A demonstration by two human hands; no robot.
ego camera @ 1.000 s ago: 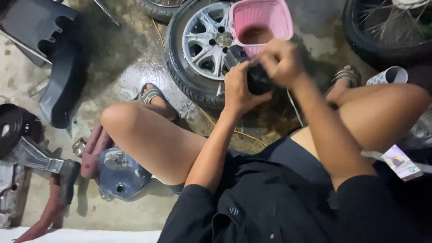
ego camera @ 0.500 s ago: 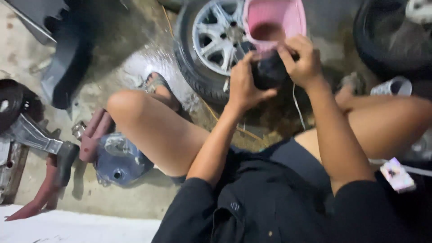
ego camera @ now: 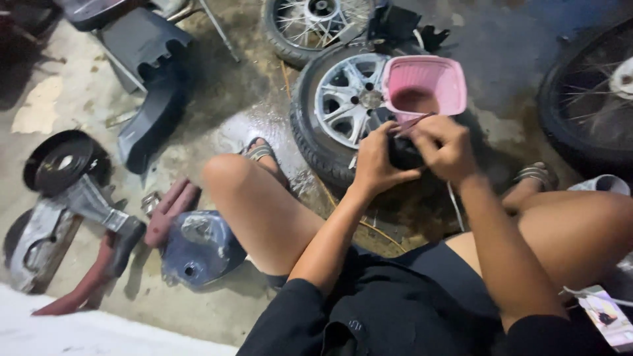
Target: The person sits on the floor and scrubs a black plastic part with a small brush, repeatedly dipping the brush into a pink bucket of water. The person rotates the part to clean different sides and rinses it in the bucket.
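Note:
I sit on the floor with my knees apart. Both hands meet in front of me over a small black part [ego camera: 403, 153]. My left hand [ego camera: 377, 160] grips its left side and my right hand [ego camera: 444, 146] closes over its top and right side. Most of the part is hidden by my fingers. Just beyond my hands a pink plastic basket [ego camera: 425, 84] rests on a small tyre with a silver alloy wheel [ego camera: 343, 99] that lies flat on the wet concrete.
A spoked wheel [ego camera: 310, 23] lies behind the tyre and another spoked wheel [ego camera: 590, 99] is at the right. Black body panels [ego camera: 148, 72], a round black cover [ego camera: 62, 161], dark red pieces [ego camera: 170, 206] and a blue tank [ego camera: 198, 247] lie on the left floor.
The view has tilted down and pulled back slightly. My hands stay together on the black part, and my right hand has shifted over its top.

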